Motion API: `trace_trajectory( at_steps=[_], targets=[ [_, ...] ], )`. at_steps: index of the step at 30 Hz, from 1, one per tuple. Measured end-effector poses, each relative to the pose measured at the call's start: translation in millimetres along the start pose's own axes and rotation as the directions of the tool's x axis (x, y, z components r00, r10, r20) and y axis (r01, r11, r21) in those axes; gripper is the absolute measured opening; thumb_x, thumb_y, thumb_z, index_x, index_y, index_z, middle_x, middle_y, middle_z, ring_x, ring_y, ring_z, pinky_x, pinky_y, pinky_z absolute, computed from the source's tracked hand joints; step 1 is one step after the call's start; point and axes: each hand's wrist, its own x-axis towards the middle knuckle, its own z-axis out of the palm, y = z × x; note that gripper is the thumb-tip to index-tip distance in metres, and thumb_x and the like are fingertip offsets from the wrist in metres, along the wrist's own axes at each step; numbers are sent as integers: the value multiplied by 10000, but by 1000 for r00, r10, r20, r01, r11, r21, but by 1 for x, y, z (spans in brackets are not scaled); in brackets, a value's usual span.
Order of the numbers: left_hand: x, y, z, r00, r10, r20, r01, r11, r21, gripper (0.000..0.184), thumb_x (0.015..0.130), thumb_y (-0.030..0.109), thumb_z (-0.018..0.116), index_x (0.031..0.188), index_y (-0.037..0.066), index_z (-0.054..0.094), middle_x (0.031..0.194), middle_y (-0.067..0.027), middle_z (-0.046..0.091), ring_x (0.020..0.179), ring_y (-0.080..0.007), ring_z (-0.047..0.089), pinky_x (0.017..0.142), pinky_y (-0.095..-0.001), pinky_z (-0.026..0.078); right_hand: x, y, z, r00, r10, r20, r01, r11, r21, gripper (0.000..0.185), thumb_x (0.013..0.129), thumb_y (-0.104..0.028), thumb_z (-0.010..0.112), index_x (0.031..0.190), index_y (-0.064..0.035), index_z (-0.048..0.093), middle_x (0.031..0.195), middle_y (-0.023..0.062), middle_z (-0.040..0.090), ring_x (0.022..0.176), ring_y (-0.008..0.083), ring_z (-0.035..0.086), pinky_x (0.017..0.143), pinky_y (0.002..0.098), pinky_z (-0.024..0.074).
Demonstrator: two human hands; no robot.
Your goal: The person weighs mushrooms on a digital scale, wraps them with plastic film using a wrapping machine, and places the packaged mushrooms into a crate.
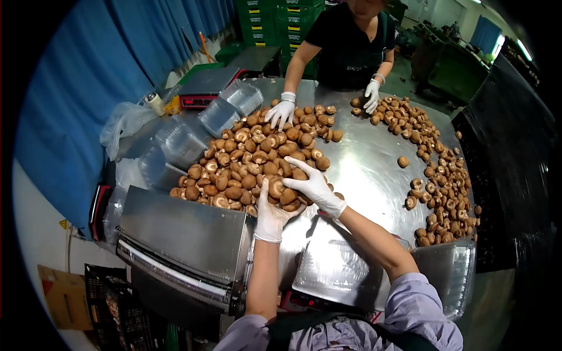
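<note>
A large heap of brown shiitake mushrooms lies on the metal table, some caps up and some showing pale gills. At the near edge of this heap, my gloved left hand is cupped round several mushrooms, its thumb pointing up beside a cap with its underside showing. My gloved right hand reaches in from the right, thumb and fingers curved round mushrooms at the same spot. The palms and some fingertips are hidden, so how many mushrooms lie between my hands cannot be made out.
Across the steel table a co-worker's gloved hands touch the heap and a second mushroom pile. Clear plastic trays stand at left; more trays are stacked before me. A metal wrapping machine and a scale flank the heap.
</note>
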Motion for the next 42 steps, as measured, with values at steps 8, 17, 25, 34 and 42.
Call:
trace_trajectory(
  at_steps=[8, 17, 25, 34, 42],
  targets=[
    [-97, -68, 6, 986, -27, 163, -25, 952, 306, 594, 863, 419, 621, 1350, 196, 365, 1263, -94, 480, 1116, -295, 543, 796, -530, 532, -168, -41, 13, 941, -49, -334, 146, 952, 271, 638, 797, -51, 693, 1367, -49, 406, 1301, 133, 486, 1154, 196, 504, 962, 297, 436],
    [-111, -149, -11, 921, 238, 309, -382, 389, 838, 467, 818, 207, 716, 1201, -14, 566, 1170, -101, 580, 1020, -170, 575, 878, -242, 448, -257, 29, 3, 712, -314, -628, 51, 915, -399, 445, 773, -141, 709, 1190, -68, 571, 1339, 255, 432, 1202, 364, 475, 981, 370, 418],
    [-126, -138, -21, 721, 306, 622, -386, -568, 727, 606, 721, 314, 739, 1262, 118, 550, 1341, -244, 410, 1206, -371, 432, 1009, -422, 359, -292, 21, -11, 770, -466, -436, -136, 548, -825, 568, 702, -249, 741, 1232, -140, 568, 1373, 255, 384, 1254, 405, 385, 1030, 435, 340],
    [-141, -97, -29, 739, 381, 556, -559, -114, 821, 593, 783, 242, 718, 1295, 41, 496, 1404, -190, 338, 1274, -306, 391, 1049, -372, 360, -323, 13, -34, 829, -300, -472, -72, 779, -623, 771, 663, -303, 798, 1330, -98, 469, 1413, 253, 339, 1297, 378, 360, 1057, 415, 314],
    [-137, -69, -33, 693, 424, 582, -511, -280, 813, 372, 846, 109, 629, 1209, 51, 576, 1275, -99, 529, 1178, -220, 493, 955, -331, 405, -342, 8, -34, 811, -314, -493, -122, 734, -668, 704, 670, -259, 799, 1281, -72, 502, 1318, 205, 471, 1230, 339, 443, 1021, 397, 357]
  ],
)
